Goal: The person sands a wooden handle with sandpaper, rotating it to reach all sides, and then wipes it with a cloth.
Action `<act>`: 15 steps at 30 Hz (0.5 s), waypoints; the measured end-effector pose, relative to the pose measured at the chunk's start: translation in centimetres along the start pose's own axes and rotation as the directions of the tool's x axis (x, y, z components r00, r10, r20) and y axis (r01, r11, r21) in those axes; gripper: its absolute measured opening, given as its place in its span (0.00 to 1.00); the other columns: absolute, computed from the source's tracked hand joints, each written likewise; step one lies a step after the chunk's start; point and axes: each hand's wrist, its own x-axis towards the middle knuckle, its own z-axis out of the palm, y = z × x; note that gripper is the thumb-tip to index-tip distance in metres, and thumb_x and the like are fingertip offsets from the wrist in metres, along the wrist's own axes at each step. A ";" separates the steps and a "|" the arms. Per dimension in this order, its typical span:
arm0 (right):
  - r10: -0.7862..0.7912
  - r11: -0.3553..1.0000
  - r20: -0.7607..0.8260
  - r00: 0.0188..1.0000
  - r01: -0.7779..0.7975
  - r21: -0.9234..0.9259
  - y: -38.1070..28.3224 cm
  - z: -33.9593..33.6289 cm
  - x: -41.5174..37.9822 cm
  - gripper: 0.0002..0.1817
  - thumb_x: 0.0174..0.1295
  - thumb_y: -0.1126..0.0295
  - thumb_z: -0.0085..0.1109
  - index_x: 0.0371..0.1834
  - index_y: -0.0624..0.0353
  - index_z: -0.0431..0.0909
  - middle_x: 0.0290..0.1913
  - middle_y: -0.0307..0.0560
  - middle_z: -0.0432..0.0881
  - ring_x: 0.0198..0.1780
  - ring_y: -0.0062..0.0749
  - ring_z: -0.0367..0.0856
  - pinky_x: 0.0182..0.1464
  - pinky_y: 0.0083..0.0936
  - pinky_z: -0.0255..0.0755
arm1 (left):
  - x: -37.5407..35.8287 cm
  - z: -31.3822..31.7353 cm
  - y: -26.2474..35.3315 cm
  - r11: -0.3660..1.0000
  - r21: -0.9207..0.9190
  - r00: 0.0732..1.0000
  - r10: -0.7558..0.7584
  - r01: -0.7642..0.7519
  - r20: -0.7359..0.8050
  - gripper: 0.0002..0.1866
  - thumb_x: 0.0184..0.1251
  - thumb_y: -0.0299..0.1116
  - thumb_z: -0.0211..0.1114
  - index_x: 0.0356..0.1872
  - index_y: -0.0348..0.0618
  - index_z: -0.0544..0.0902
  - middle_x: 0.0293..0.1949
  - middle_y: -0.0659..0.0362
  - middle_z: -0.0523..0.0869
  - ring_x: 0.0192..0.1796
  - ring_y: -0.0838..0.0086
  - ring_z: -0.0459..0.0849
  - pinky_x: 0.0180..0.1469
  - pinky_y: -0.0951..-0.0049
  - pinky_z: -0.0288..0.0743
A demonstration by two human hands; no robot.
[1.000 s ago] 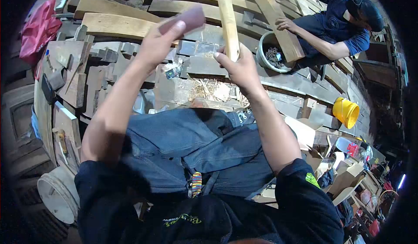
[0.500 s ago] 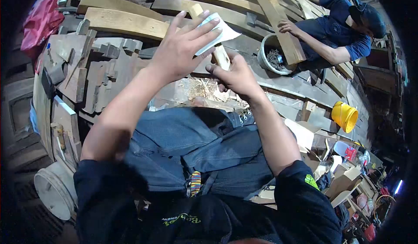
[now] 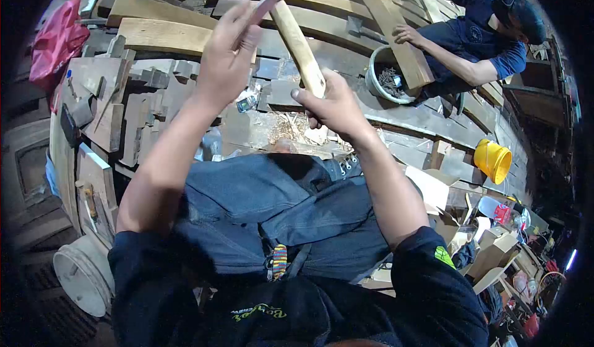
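Note:
My left hand (image 3: 226, 59) is closed on a sheet of sandpaper (image 3: 270, 1), seen nearly edge-on with its reddish-brown side showing. It is raised to the left of a pale wooden stick (image 3: 297, 43), apart from it along most of its length. My right hand (image 3: 334, 104) grips the near end of this stick, thumb lying along it. The stick is smooth, slightly curved and points up and away from me. Wood shavings (image 3: 291, 127) lie on the boards below my hands.
A co-worker (image 3: 476, 37) at the right holds a thick plank (image 3: 396, 31) beside a bucket of nails (image 3: 375, 81). A hatchet (image 3: 365, 30) lies near it. Further right stands a yellow bucket (image 3: 493, 161). Wood offcuts (image 3: 145, 105) and a white bucket (image 3: 83, 276) are at left.
My left hand has lifted off the wooden stick and moved left, turning the sandpaper from its pale face to nearly edge-on. My right hand keeps its hold almost unmoved.

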 end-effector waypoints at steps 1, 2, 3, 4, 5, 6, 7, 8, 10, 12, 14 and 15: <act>0.000 1.000 -0.001 1.000 0.000 0.000 -0.1 0.1 0.0 0.20 0.61 0.67 0.67 0.49 0.70 0.73 0.25 0.41 0.80 0.17 0.18 0.76 0.17 0.18 0.71 | 0.1 -0.1 0.3 1.000 0.000 1.000 0.000 0.000 0.001 0.20 0.78 0.42 0.56 0.65 0.47 0.78 0.66 0.41 0.73 0.66 0.49 0.75 0.66 0.60 0.70; -0.003 1.000 0.000 1.000 0.003 0.003 -0.2 0.1 0.0 0.21 0.61 0.67 0.66 0.51 0.70 0.73 0.25 0.41 0.80 0.17 0.18 0.76 0.17 0.18 0.70 | 0.1 -0.2 0.6 0.983 0.124 0.987 0.121 -0.133 0.103 0.20 0.77 0.42 0.58 0.64 0.49 0.78 0.66 0.41 0.74 0.66 0.50 0.75 0.66 0.60 0.70; -0.005 1.000 0.001 1.000 0.005 0.005 -0.2 0.1 -0.1 0.21 0.62 0.67 0.66 0.52 0.70 0.73 0.26 0.41 0.80 0.17 0.18 0.76 0.17 0.18 0.70 | 0.2 -0.3 0.8 0.934 0.231 0.950 0.224 -0.273 0.217 0.19 0.76 0.41 0.59 0.64 0.50 0.79 0.65 0.42 0.74 0.66 0.50 0.75 0.66 0.59 0.70; -0.025 1.000 0.002 1.000 0.025 0.011 -0.2 0.1 -0.1 0.22 0.61 0.67 0.66 0.53 0.71 0.73 0.27 0.42 0.80 0.18 0.18 0.77 0.17 0.18 0.71 | -0.2 -0.1 0.6 0.913 0.290 0.948 0.226 -0.286 0.224 0.19 0.72 0.40 0.64 0.61 0.52 0.81 0.65 0.43 0.74 0.66 0.50 0.75 0.66 0.58 0.71; -0.024 1.000 0.004 1.000 0.024 0.011 -0.2 0.1 -0.1 0.22 0.61 0.67 0.66 0.53 0.71 0.73 0.27 0.42 0.80 0.18 0.18 0.77 0.17 0.18 0.71 | -0.3 0.0 0.6 0.914 0.290 0.949 0.224 -0.284 0.224 0.19 0.72 0.40 0.64 0.61 0.52 0.81 0.65 0.43 0.74 0.66 0.50 0.75 0.66 0.58 0.71; -0.024 1.000 -0.003 1.000 0.024 0.002 0.0 0.1 0.0 0.23 0.61 0.67 0.66 0.54 0.71 0.73 0.27 0.43 0.81 0.18 0.19 0.77 0.17 0.18 0.72 | -0.4 0.1 0.6 0.914 0.306 0.954 0.203 -0.265 0.221 0.19 0.69 0.40 0.66 0.60 0.52 0.82 0.65 0.42 0.74 0.66 0.50 0.75 0.65 0.57 0.71; -0.025 1.000 -0.010 1.000 0.024 -0.007 0.1 0.1 0.1 0.23 0.61 0.66 0.66 0.54 0.71 0.73 0.28 0.43 0.81 0.18 0.19 0.77 0.18 0.18 0.72 | -0.5 0.1 0.6 0.914 0.322 0.959 0.182 -0.246 0.218 0.20 0.67 0.40 0.69 0.58 0.51 0.83 0.65 0.42 0.74 0.66 0.49 0.75 0.65 0.57 0.72; -0.016 1.000 -0.020 1.000 0.015 -0.002 0.2 0.2 0.0 0.24 0.61 0.66 0.66 0.54 0.72 0.72 0.28 0.45 0.81 0.18 0.21 0.78 0.18 0.19 0.74 | -0.5 0.0 0.6 0.924 0.300 0.961 0.178 -0.236 0.210 0.21 0.63 0.40 0.71 0.58 0.51 0.84 0.65 0.42 0.74 0.64 0.48 0.77 0.64 0.57 0.72; 0.000 0.998 -0.022 1.000 -0.002 -0.059 -0.2 0.3 0.0 0.24 0.61 0.67 0.66 0.54 0.72 0.72 0.28 0.45 0.81 0.18 0.21 0.78 0.18 0.19 0.74 | -0.5 -0.1 0.9 0.926 0.302 0.964 0.167 -0.225 0.205 0.22 0.63 0.40 0.71 0.58 0.50 0.83 0.64 0.42 0.74 0.63 0.49 0.78 0.63 0.58 0.73; 0.016 0.993 -0.026 1.000 -0.019 -0.114 -0.3 0.3 0.0 0.23 0.61 0.67 0.65 0.54 0.72 0.73 0.27 0.45 0.81 0.17 0.21 0.78 0.18 0.20 0.74 | -0.6 -0.2 1.0 0.928 0.304 0.967 0.157 -0.214 0.200 0.22 0.62 0.39 0.72 0.57 0.49 0.83 0.64 0.42 0.75 0.62 0.49 0.79 0.62 0.59 0.74; 0.005 0.994 -0.021 1.000 -0.007 -0.111 0.0 0.2 0.1 0.23 0.61 0.67 0.65 0.54 0.72 0.73 0.28 0.46 0.81 0.18 0.21 0.79 0.18 0.20 0.73 | -0.5 -0.1 0.8 0.971 0.204 0.985 0.099 -0.127 0.142 0.22 0.63 0.37 0.71 0.57 0.45 0.82 0.60 0.44 0.79 0.60 0.53 0.81 0.60 0.61 0.76; 0.004 0.994 -0.022 1.000 -0.007 -0.111 0.2 0.2 0.1 0.23 0.61 0.67 0.65 0.54 0.72 0.73 0.28 0.46 0.81 0.18 0.21 0.79 0.18 0.20 0.73 | -0.4 -0.1 0.6 0.971 0.204 0.985 0.100 -0.128 0.143 0.22 0.63 0.37 0.71 0.57 0.45 0.82 0.60 0.44 0.79 0.60 0.53 0.81 0.60 0.61 0.76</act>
